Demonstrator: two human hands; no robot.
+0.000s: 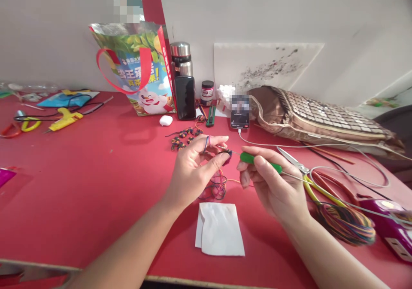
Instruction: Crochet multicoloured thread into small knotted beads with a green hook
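Note:
My left hand (204, 164) pinches a small dark crochet piece (227, 155), and a strand of multicoloured yarn loops round one of its fingers. In my right hand (277, 181) is a crochet hook with a green handle (247, 157); its thin metal shaft points left and meets the crochet piece. Just where the tip sits in the stitches is too small to make out. Loose pink, orange and dark yarn (216, 186) lies on the table below my left hand. Behind that hand rest several small dark-and-orange knotted pieces (178, 142).
A folded white tissue (221, 229) lies in front. To the right are scissors (298, 162), a yarn coil (349, 224), a purple power strip (388, 224) and a cable. Behind stand phones (185, 98), a printed bag (138, 72) and a sequined bag (334, 117). A yellow glue gun (66, 119) lies left.

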